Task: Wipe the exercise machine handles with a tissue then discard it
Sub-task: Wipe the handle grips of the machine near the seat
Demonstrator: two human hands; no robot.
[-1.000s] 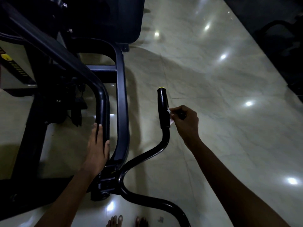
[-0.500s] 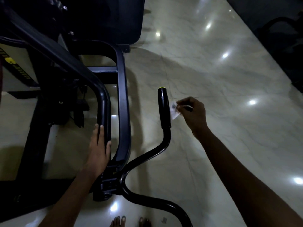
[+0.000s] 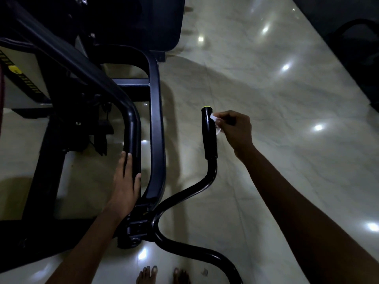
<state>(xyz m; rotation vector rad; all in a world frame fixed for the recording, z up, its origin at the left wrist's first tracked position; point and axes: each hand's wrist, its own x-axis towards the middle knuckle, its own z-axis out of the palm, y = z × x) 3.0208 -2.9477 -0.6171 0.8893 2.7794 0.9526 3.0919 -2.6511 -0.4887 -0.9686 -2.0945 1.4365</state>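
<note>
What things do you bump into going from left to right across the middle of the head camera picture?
Left hand resting on a curved black bar → straight black frame bar → handle grip → tissue → right hand → shiny floor.

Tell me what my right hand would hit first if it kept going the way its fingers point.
Most likely the black padded handle grip: the right hand pinches a small white tissue right against its upper part, though depth is uncertain.
</note>
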